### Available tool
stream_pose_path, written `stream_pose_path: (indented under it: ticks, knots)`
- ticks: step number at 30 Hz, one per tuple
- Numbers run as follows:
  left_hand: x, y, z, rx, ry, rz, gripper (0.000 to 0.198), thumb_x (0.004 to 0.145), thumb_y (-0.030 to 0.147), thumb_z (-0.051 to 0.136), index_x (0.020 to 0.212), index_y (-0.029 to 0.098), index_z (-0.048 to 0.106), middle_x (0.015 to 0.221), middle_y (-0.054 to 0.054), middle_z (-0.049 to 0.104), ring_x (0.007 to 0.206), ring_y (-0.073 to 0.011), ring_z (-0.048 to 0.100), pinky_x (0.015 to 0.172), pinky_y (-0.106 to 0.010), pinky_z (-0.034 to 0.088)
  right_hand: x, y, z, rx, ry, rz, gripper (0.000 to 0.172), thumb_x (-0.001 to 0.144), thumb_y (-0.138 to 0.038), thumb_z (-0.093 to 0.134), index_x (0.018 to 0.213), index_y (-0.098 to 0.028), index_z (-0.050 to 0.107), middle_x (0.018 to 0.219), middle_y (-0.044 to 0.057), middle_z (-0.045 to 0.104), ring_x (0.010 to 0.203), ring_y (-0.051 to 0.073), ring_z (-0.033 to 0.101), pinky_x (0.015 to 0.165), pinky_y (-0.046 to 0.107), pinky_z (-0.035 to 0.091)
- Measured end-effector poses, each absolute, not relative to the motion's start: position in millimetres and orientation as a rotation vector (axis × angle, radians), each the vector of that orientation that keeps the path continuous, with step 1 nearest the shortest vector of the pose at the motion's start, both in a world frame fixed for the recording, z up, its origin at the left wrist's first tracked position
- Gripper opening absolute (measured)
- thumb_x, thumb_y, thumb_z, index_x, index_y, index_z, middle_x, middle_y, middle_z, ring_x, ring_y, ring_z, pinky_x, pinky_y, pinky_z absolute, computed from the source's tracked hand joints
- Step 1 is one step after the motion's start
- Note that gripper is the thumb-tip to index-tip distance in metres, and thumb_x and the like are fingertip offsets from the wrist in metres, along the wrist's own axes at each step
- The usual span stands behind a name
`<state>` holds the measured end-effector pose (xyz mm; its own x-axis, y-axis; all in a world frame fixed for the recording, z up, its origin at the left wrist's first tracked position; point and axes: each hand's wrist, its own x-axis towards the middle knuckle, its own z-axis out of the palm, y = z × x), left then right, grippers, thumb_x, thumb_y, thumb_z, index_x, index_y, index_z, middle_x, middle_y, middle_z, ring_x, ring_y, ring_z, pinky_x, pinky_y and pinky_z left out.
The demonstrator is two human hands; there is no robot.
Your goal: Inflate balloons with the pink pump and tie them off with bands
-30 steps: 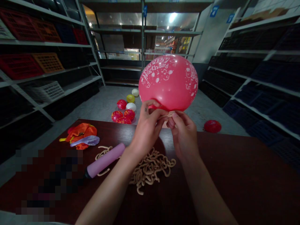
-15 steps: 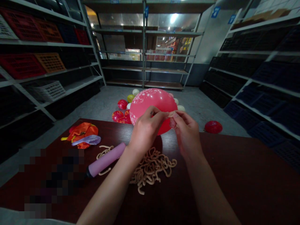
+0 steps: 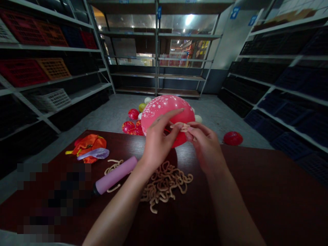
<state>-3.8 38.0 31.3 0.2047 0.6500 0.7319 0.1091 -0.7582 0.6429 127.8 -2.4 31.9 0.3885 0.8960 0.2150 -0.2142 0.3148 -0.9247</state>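
An inflated pink balloon (image 3: 164, 107) with white birthday print hangs just above the far edge of a dark brown table (image 3: 256, 191). My left hand (image 3: 159, 143) and my right hand (image 3: 206, 147) meet at its neck. Both pinch a beige rubber band (image 3: 180, 127) stretched around the neck. My left index finger points up along the balloon's skin. A heap of beige rubber bands (image 3: 164, 186) lies on the table below my wrists.
A purple hand pump (image 3: 114, 177) lies left of the bands, with flat orange and purple balloons (image 3: 89, 148) behind it. Several inflated balloons (image 3: 134, 121) sit on the floor beyond the table, one red balloon (image 3: 232, 138) at the right. Shelving with crates lines both sides.
The balloon came down from head height to just above the table edge. My hands kept hold of its neck, and the band is now stretched wider between my fingers.
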Motion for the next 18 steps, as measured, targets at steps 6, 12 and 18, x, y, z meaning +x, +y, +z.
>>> stream_pose_path:
  ticks: [6,12,18]
  knots:
    - [-2.8,34.1,32.2,2.241,0.526,1.681,0.019,0.091,0.014,0.066,0.105,0.022,0.075,0.089,-0.003,0.071,0.079,-0.0135,0.061,0.071,-0.026,0.051,122.1,-3.1,32.8,-0.854,-0.868,0.871,0.020,0.074,-0.035,0.069,0.065,-0.022,0.057,0.057,-0.007,0.042,0.055,0.009,0.038,0.056,0.025,0.036]
    - [-7.7,34.9,34.8,2.311,0.623,1.772,0.019,0.089,0.016,0.069,0.105,0.022,0.078,0.078,-0.002,0.064,0.073,-0.0124,0.059,0.067,-0.024,0.049,119.5,-6.0,31.9,-0.897,-0.914,0.822,0.020,0.077,-0.041,0.071,0.082,-0.022,0.065,0.070,-0.004,0.058,0.065,0.010,0.053,0.066,0.027,0.046]
    - [-10.8,36.1,37.8,2.358,0.635,1.704,0.013,0.091,0.016,0.068,0.101,0.018,0.076,0.081,-0.003,0.066,0.077,-0.0125,0.061,0.070,-0.024,0.050,128.5,-7.4,34.0,-1.041,-1.115,0.610,0.017,0.080,-0.038,0.069,0.088,-0.023,0.066,0.086,0.001,0.071,0.080,0.015,0.064,0.074,0.031,0.052]
